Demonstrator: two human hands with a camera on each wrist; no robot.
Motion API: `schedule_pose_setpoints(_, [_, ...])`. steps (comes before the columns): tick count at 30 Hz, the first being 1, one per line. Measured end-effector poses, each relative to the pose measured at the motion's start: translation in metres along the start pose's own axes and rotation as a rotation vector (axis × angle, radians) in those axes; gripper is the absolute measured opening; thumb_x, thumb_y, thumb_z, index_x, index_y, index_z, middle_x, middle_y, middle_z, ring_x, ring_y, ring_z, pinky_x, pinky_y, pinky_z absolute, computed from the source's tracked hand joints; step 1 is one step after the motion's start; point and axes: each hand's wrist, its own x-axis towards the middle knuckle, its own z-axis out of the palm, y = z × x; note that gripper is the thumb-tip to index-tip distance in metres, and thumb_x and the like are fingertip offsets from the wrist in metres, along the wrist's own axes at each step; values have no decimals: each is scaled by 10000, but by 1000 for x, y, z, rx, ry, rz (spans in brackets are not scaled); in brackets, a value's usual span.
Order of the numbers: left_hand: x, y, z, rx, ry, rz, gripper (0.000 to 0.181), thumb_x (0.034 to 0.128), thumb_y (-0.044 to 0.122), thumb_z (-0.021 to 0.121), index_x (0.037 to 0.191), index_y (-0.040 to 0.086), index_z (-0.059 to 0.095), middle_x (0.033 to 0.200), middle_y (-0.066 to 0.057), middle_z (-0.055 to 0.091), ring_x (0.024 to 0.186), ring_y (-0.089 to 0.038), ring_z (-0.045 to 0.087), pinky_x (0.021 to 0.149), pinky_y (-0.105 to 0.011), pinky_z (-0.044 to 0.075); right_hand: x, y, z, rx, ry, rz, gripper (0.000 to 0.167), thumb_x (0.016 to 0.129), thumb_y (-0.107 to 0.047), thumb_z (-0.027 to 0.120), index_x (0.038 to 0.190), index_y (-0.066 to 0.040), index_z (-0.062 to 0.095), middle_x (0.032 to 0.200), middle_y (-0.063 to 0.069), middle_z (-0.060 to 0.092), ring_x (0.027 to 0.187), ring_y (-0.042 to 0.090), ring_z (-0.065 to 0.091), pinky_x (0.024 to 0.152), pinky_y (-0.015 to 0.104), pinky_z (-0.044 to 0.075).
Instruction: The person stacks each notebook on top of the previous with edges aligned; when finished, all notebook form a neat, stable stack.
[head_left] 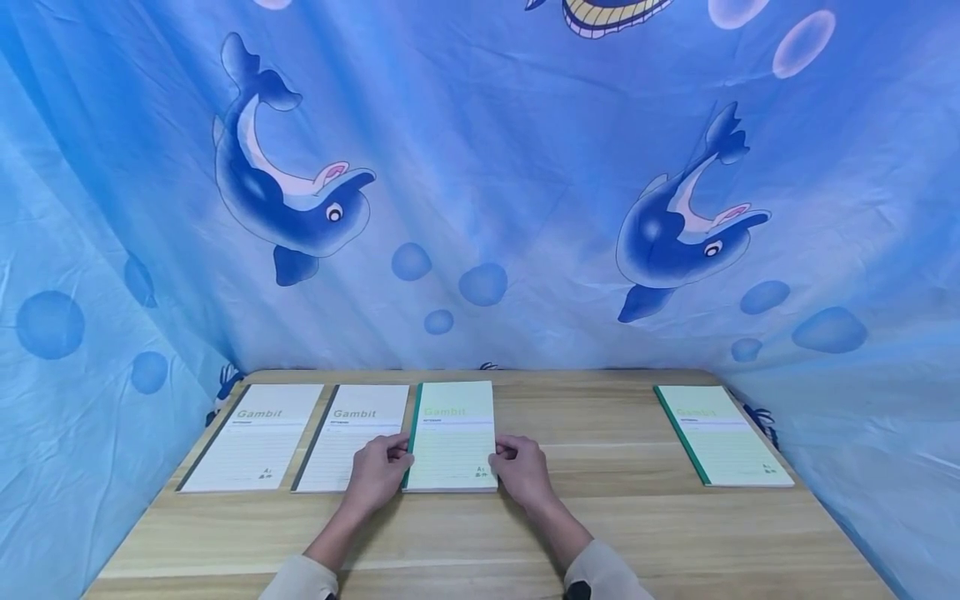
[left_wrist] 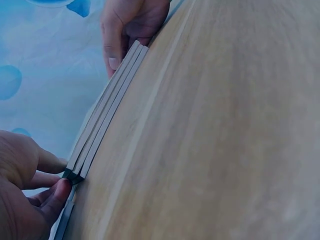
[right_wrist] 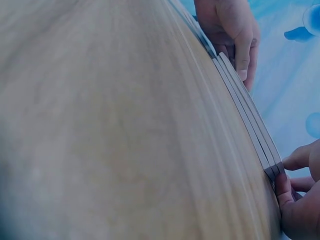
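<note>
At the middle of the table lies a small stack of notebooks [head_left: 453, 417], the top one pale green with a green spine on its left. My left hand [head_left: 380, 471] holds the stack's left side near the front; in the left wrist view its thumb and fingers [left_wrist: 47, 202] pinch the dark green corner. On the opposite side my right hand [head_left: 521, 471] grips the right edge, and its thumb [right_wrist: 283, 186] touches the stack's corner in the right wrist view. The stacked edges [left_wrist: 107, 110] lie nearly flush. Under my left wrist, part of a white notebook [head_left: 360, 417] is hidden.
Another white notebook [head_left: 255, 433] with a dark spine lies at the far left. A pale green notebook [head_left: 723, 433] lies near the table's right edge. The wooden table [head_left: 465, 542] meets a blue dolphin-print curtain [head_left: 487, 167] behind.
</note>
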Motion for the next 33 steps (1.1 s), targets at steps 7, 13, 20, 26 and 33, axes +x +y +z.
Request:
schedule_pose_setpoints(7, [1, 0, 2, 5, 22, 6, 378, 906, 22, 699, 1276, -55, 681, 1010, -90, 736, 920, -167, 677, 764, -252, 564, 1, -2, -2, -4, -13, -9, 374, 858, -14, 699, 1220, 84, 698, 1006, 125, 685, 910, 177, 615, 727, 178, 531])
schedule_pose_setpoints(13, [0, 0, 4, 2, 22, 7, 379, 912, 27, 693, 1283, -49, 678, 995, -80, 721, 912, -161, 663, 741, -219, 539, 0, -1, -2, -15, -19, -4, 397, 860, -16, 697, 1240, 96, 678, 1001, 115, 685, 906, 175, 610, 738, 181, 545])
schedule_pose_setpoints(20, [-2, -1, 2, -8, 28, 1, 377, 909, 21, 693, 1280, -49, 680, 1012, -97, 720, 921, -179, 668, 747, -237, 554, 0, -1, -1, -3, -28, -7, 386, 867, -26, 688, 1236, 85, 685, 996, 110, 683, 898, 162, 608, 727, 176, 540])
schedule_pose_setpoints(26, [-2, -3, 3, -22, 25, 4, 359, 911, 32, 694, 1263, -38, 696, 1002, -82, 729, 911, -154, 670, 724, -184, 530, -2, 2, -1, -10, -27, -21, 412, 866, -18, 697, 1260, 98, 668, 1023, 126, 672, 919, 176, 600, 732, 158, 521])
schedule_pose_setpoints(33, [-1, -4, 1, -37, 22, 0, 359, 913, 39, 694, 1264, -34, 698, 999, -73, 743, 911, -148, 674, 725, -177, 526, -1, 3, 0, -13, -21, -37, 393, 861, -14, 698, 1242, 83, 688, 1007, 118, 682, 905, 166, 605, 727, 158, 524])
